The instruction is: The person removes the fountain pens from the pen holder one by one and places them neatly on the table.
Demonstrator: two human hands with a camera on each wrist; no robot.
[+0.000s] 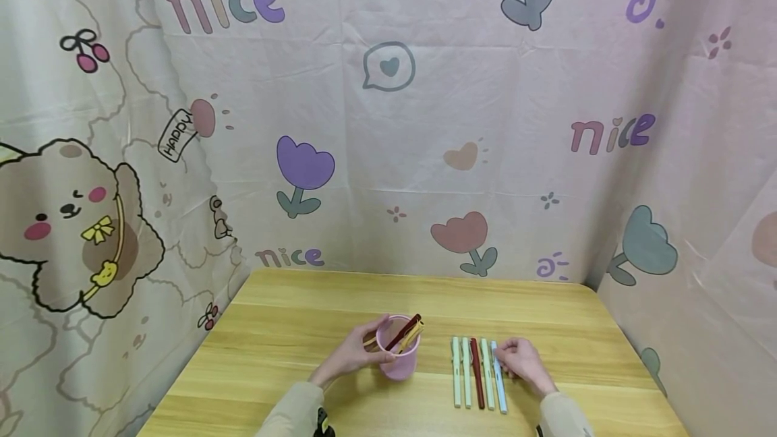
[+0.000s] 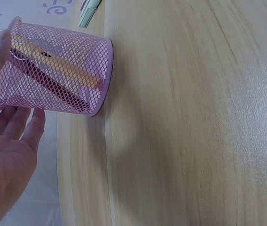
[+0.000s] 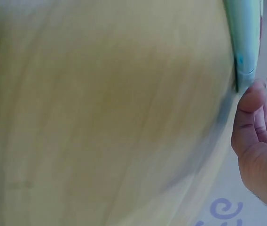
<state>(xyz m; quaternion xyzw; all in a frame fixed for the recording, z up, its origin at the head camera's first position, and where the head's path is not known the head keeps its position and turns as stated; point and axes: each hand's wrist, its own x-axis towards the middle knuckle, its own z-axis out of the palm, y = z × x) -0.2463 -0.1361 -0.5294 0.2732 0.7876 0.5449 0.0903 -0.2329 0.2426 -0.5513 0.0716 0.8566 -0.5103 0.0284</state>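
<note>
My left hand [image 1: 359, 351] grips a pink mesh pen cup [image 1: 400, 368] near its rim, thumb on one side and fingers on the other. Inside the cup lean a dark red pen [image 2: 49, 79] and a yellow-orange pen [image 2: 60, 65]. To the right, several pens lie side by side in a row: light green pens [image 1: 457, 376], a dark red pen [image 1: 477, 376] and, at the right end, a light blue pen [image 1: 500, 388]. My right hand [image 1: 521, 361] is at the upper part of the light blue pen, fingers bent, with a gap between thumb and index fingertips in the right wrist view.
Everything stands on a wooden table [image 1: 291, 315] with light grain. Behind it hangs a printed cloth [image 1: 388, 140], and cloth also runs along the left and right sides.
</note>
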